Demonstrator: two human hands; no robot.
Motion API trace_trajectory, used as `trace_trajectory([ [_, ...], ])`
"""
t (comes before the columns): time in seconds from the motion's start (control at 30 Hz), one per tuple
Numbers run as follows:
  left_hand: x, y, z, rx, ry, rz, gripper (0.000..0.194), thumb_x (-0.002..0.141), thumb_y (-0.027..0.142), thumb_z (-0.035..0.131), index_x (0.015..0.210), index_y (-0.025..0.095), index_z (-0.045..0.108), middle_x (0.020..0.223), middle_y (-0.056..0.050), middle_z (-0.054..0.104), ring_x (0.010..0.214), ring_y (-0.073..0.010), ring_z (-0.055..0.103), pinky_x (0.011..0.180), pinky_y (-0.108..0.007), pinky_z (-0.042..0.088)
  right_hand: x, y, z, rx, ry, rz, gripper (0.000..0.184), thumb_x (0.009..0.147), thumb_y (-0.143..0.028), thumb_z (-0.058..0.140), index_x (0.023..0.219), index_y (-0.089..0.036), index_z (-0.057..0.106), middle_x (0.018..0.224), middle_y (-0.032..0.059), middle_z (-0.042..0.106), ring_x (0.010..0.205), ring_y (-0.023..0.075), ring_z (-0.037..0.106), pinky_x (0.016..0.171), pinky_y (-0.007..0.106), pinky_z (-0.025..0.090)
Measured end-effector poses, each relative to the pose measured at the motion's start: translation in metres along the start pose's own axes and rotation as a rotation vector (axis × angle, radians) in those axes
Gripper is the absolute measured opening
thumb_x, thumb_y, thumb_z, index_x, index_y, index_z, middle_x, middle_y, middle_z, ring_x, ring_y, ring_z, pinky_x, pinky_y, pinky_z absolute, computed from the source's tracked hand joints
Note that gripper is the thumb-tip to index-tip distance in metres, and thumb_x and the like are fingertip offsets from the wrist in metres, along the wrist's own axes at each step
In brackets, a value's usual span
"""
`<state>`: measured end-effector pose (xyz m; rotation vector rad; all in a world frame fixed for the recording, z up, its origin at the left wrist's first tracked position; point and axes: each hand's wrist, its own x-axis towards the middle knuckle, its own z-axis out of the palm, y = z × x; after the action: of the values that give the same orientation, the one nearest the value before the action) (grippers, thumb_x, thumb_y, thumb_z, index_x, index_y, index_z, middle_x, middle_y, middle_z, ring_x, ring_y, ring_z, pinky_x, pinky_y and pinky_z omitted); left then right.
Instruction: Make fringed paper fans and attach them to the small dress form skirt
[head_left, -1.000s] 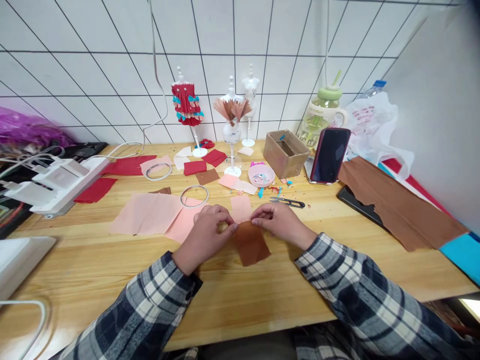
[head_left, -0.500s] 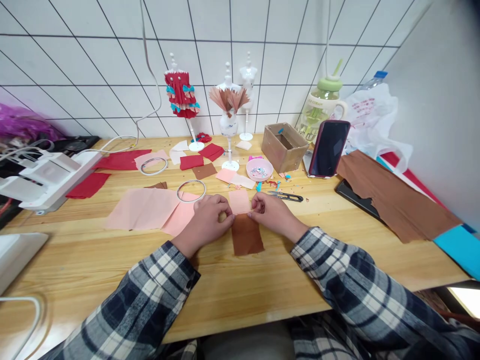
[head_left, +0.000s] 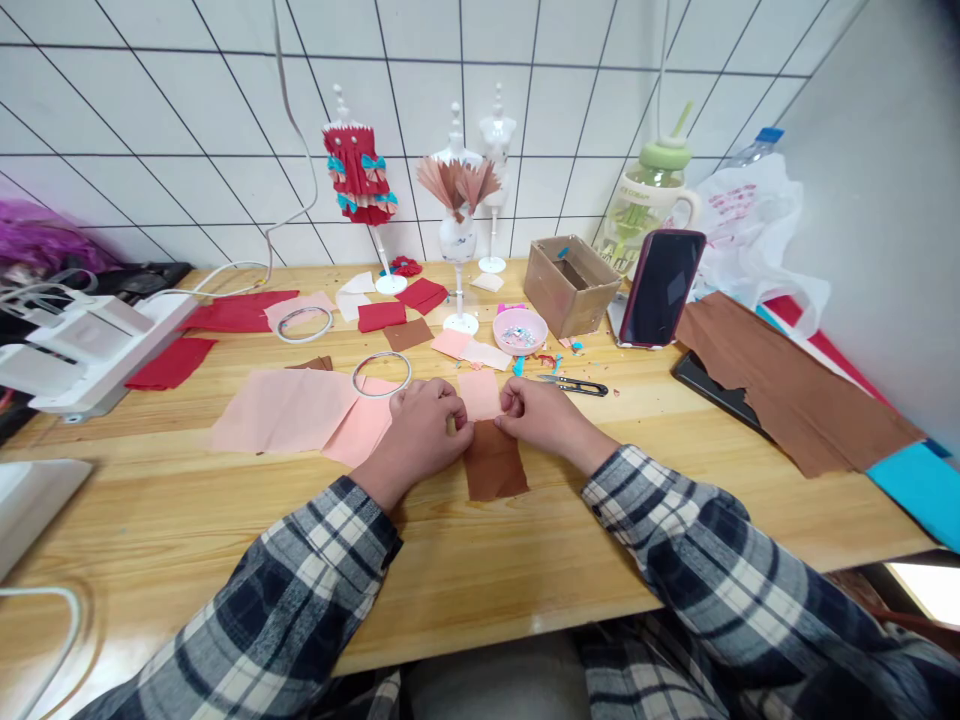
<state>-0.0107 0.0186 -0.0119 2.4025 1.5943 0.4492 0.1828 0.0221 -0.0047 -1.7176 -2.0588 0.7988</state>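
Observation:
A brown piece of fabric (head_left: 495, 465) lies flat on the wooden table in front of me. At its far edge a small pale pink piece of fabric (head_left: 478, 395) meets it, between my two hands. My left hand (head_left: 431, 425) is closed, with thumb and fingertips pinched at the brown piece's upper left corner. On the opposite corner, the curled fingers of my right hand (head_left: 536, 410) pinch the same edge. My fingers hide both corners, so I cannot tell whether the pink piece is gripped too.
Larger pink cloth (head_left: 281, 410) and a silver hoop (head_left: 382, 374) lie left. Behind are a pink bowl (head_left: 520, 331) of beads, thread snips (head_left: 574, 385), a cardboard box (head_left: 571, 285) and a propped phone (head_left: 664, 290). A mannequin in a red dress (head_left: 358, 175) stands by the wall.
Both hands stay at the brown piece's upper corners with hardly any movement. The view has tilted slightly, so most things sit a little higher in the picture.

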Motion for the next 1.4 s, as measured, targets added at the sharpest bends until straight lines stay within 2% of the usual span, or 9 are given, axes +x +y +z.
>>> trace_trajectory([
  [0.2, -0.002, 0.0, 0.001, 0.015, -0.022, -0.019, 0.016, 0.078, 0.033, 0.062, 0.065, 0.023, 0.065, 0.098, -0.004, 0.06, 0.099, -0.0272, 0.051, 0.084, -0.047, 0.033, 0.003, 0.0, 0.002, -0.09, -0.006, 0.018, 0.012, 0.072, -0.023, 0.064, 0.08, -0.021, 0.056, 0.075, -0.0013, 0.066, 0.068, 0.0143, 0.057, 0.058, 0.024, 0.034],
  [0.33, -0.003, 0.001, -0.001, 0.003, -0.027, -0.048, 0.016, 0.079, 0.034, 0.062, 0.068, 0.023, 0.066, 0.101, -0.004, 0.058, 0.1, -0.0273, 0.049, 0.085, -0.047, 0.033, 0.008, 0.005, 0.0, -0.123, -0.016, 0.054, 0.024, 0.068, -0.027, 0.067, 0.088, -0.022, 0.054, 0.075, -0.0013, 0.064, 0.067, 0.0156, 0.055, 0.057, 0.024, 0.032],
  [0.5, -0.003, 0.0, -0.001, -0.01, -0.024, -0.059, 0.016, 0.079, 0.035, 0.062, 0.068, 0.023, 0.065, 0.101, -0.004, 0.058, 0.099, -0.0267, 0.05, 0.087, -0.047, 0.034, 0.013, 0.009, -0.001, -0.098, -0.031, 0.071, 0.025, 0.066, -0.023, 0.068, 0.085, -0.022, 0.053, 0.07, -0.0033, 0.06, 0.064, 0.0141, 0.054, 0.056, 0.024, 0.032],
  [0.67, -0.005, -0.003, -0.001, -0.026, 0.008, -0.041, 0.017, 0.08, 0.034, 0.061, 0.069, 0.022, 0.064, 0.1, -0.004, 0.059, 0.099, -0.026, 0.051, 0.087, -0.045, 0.035, 0.01, 0.019, -0.004, 0.184, -0.077, 0.038, 0.02, 0.075, -0.026, 0.065, 0.092, -0.021, 0.056, 0.059, -0.0083, 0.05, 0.051, 0.0102, 0.046, 0.051, 0.022, 0.031],
  [0.77, -0.007, -0.005, -0.002, -0.033, 0.024, -0.043, 0.014, 0.08, 0.035, 0.061, 0.074, 0.023, 0.065, 0.1, -0.004, 0.059, 0.099, -0.0257, 0.051, 0.087, -0.044, 0.035, 0.005, 0.025, -0.008, 0.249, -0.008, -0.082, 0.013, 0.082, -0.029, 0.062, 0.09, -0.019, 0.062, 0.058, -0.0079, 0.048, 0.052, 0.0091, 0.044, 0.053, 0.021, 0.03],
  [0.87, -0.008, -0.006, -0.003, -0.039, 0.031, -0.071, 0.014, 0.079, 0.037, 0.063, 0.083, 0.024, 0.065, 0.101, -0.004, 0.059, 0.101, -0.0267, 0.051, 0.089, -0.044, 0.035, 0.002, 0.024, -0.008, 0.104, 0.02, -0.199, 0.011, 0.082, -0.029, 0.064, 0.085, -0.02, 0.069, 0.063, -0.0048, 0.054, 0.059, 0.0099, 0.047, 0.056, 0.023, 0.029],
  [1.07, -0.007, -0.009, -0.003, -0.091, 0.063, -0.085, 0.017, 0.078, 0.037, 0.064, 0.089, 0.024, 0.066, 0.1, -0.005, 0.062, 0.101, -0.0283, 0.052, 0.089, -0.044, 0.037, -0.002, 0.008, 0.003, -0.136, 0.082, -0.106, 0.01, 0.08, -0.032, 0.067, 0.082, -0.022, 0.068, 0.079, 0.0005, 0.065, 0.073, 0.0148, 0.054, 0.059, 0.026, 0.027],
  [1.23, -0.005, -0.014, -0.01, -0.358, 0.205, -0.154, 0.024, 0.085, 0.04, 0.053, 0.091, 0.019, 0.063, 0.096, -0.007, 0.066, 0.092, -0.0237, 0.058, 0.083, -0.037, 0.044, 0.002, 0.015, 0.001, -0.045, 0.094, -0.181, 0.007, 0.085, -0.026, 0.061, 0.083, -0.02, 0.064, 0.083, 0.0012, 0.065, 0.077, 0.0149, 0.055, 0.064, 0.025, 0.031],
  [1.4, -0.008, -0.012, -0.018, -0.417, 0.207, -0.22, 0.036, 0.086, 0.052, 0.051, 0.086, 0.018, 0.064, 0.088, -0.006, 0.067, 0.08, -0.0215, 0.059, 0.074, -0.033, 0.044, 0.002, 0.016, -0.001, 0.004, 0.174, -0.258, 0.007, 0.09, -0.024, 0.056, 0.09, -0.019, 0.06, 0.09, 0.0033, 0.064, 0.083, 0.0155, 0.055, 0.071, 0.027, 0.036],
])
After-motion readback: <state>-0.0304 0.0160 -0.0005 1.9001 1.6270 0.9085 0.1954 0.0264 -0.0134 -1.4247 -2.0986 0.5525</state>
